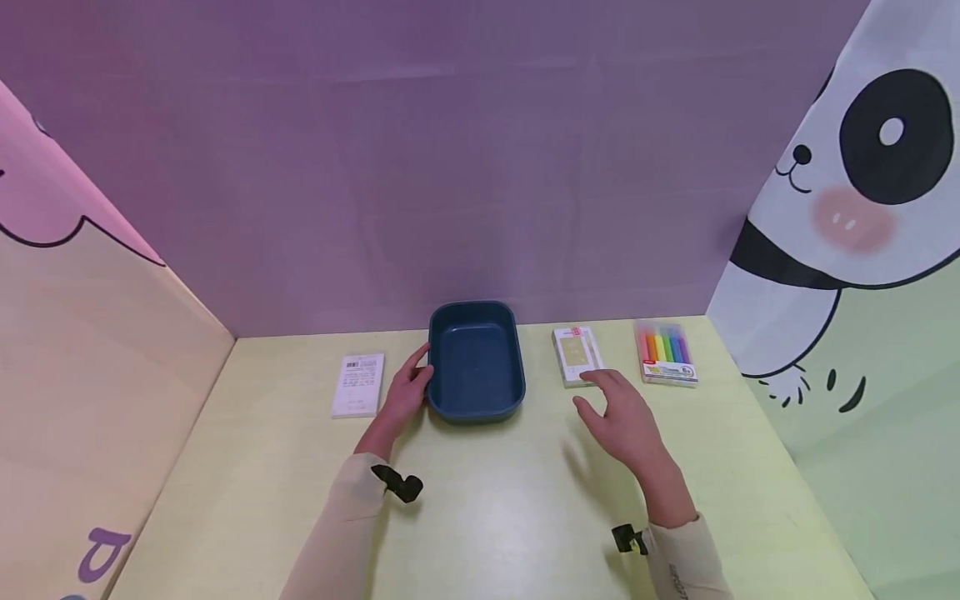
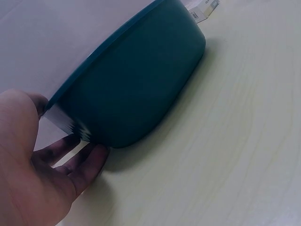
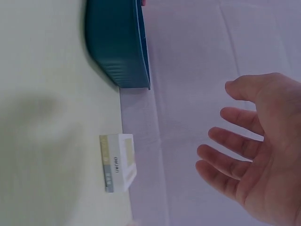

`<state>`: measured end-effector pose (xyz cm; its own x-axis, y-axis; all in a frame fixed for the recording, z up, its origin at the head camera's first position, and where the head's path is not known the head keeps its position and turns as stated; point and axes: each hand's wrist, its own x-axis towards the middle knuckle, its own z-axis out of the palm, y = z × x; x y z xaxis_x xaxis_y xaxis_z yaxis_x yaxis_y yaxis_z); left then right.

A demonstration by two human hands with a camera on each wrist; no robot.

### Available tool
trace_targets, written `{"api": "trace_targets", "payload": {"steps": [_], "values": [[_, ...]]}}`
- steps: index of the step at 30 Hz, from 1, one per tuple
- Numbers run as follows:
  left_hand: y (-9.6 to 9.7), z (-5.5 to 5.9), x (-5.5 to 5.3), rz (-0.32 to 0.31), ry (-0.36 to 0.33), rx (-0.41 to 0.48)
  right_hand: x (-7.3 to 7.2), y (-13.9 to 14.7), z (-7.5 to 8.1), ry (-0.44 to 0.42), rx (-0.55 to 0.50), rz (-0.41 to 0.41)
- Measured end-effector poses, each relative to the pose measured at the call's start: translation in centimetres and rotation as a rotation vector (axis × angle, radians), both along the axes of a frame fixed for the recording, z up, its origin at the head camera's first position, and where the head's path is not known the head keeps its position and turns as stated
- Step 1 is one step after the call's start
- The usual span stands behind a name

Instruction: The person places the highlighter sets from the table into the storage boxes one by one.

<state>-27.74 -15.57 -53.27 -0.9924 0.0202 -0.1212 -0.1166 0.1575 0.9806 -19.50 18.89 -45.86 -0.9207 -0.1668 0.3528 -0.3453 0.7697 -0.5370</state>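
Observation:
A dark blue plastic bin (image 1: 476,358) with rounded corners stands against the back wall. My left hand (image 1: 408,390) grips its left side; in the left wrist view one digit is at the rim and other fingers (image 2: 89,165) are low on the wall. My right hand (image 1: 618,419) hovers with fingers spread and slightly bent, holding nothing. Just beyond its fingertips, in the head view, lies a small white box (image 1: 577,356) with a tan panel. The right wrist view shows that box (image 3: 120,162) on the table, apart from the hand.
Left of the bin lies a flat white pack (image 1: 358,385) with printed text. A clear case of coloured markers (image 1: 666,353) lies at the back right. A purple backdrop (image 1: 450,183) rises behind the table (image 1: 495,500), with printed panels on both sides.

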Motion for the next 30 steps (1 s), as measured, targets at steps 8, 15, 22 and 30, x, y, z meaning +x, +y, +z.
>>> {"api": "trace_targets", "payload": {"steps": [8, 15, 22, 30], "values": [[-0.2, -0.3, -0.2, -0.019, 0.014, 0.020, -1.5, -0.5, 0.9, 0.003, 0.096, -0.047], [-0.3, -0.3, -0.4, -0.019, -0.008, 0.008, -3.7, -0.8, 0.6, -0.062, 0.147, -0.069], [-0.4, -0.2, -0.2, -0.029, -0.016, 0.031, -5.8, -0.8, -1.6, -0.154, 0.168, -0.105], [-0.4, -0.4, -0.2, -0.032, -0.031, 0.041, -6.7, -0.8, -2.9, -0.162, 0.152, -0.104]]}}
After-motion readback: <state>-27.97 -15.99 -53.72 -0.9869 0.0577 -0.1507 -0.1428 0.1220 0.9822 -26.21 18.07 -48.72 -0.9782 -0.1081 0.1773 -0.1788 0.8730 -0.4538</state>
